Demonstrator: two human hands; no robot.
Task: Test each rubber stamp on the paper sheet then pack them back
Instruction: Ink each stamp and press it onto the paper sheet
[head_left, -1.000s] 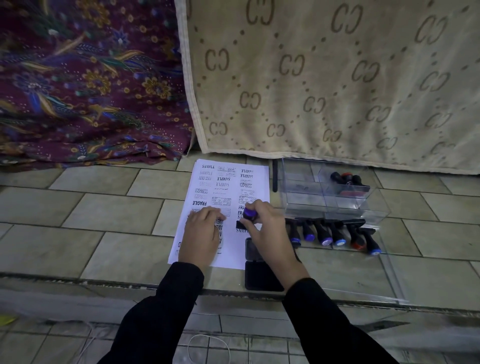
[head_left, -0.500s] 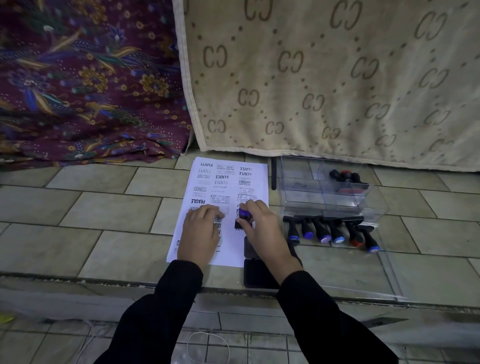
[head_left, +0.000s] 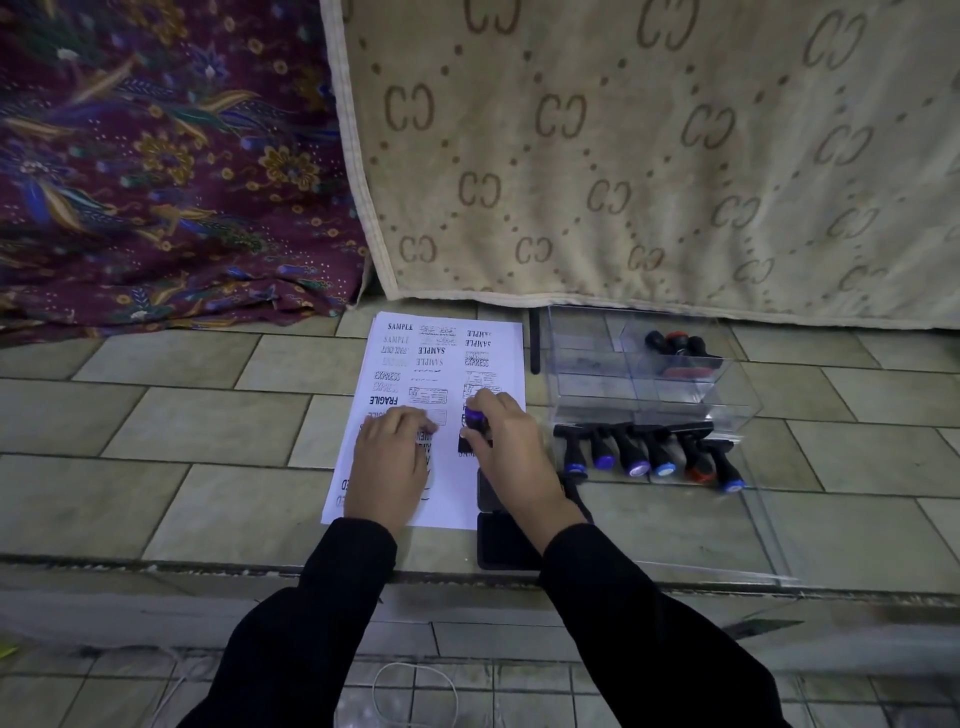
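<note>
Purple-capped stamp (head_left: 475, 423) upright on sheet (head_left: 448, 480)

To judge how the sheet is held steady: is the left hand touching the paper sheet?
Touching. The head view shows the left hand lying flat on the paper sheet, its fingers covering some of the stamped words.

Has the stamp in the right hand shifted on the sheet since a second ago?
No. The purple-topped stamp gripped by the right hand stands at the same spot on the paper sheet, equally near its right edge.
</note>
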